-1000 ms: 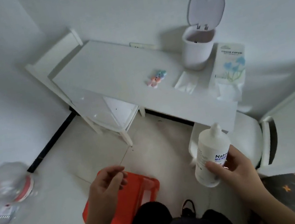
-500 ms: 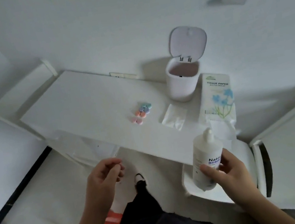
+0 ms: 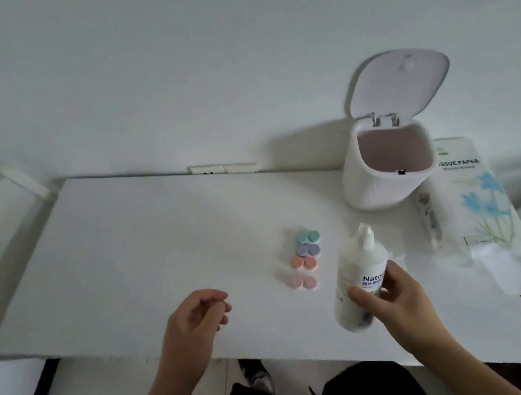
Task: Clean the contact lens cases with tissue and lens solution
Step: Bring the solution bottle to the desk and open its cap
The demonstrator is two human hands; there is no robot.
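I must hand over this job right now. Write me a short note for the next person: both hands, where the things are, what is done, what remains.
Right hand: holds the white plastic solution bottle over the white table.
Left hand: loosely curled, seems empty.
Four pastel lens cases (green, purple, orange, pink): in a row beside the bottle, lids on.
Tissue pack: far right, by the open white bin.
Done: nothing visible.
Left: open, wet and wipe each case.

Dim, flat, greyish light. The open bin (image 3: pixel 383 172) throws a soft shadow leftward onto the far wall (image 3: pixel 158 58). The whole picture is slightly blurred; the wide lens bends the table (image 3: pixel 143 252) edges at left and right.
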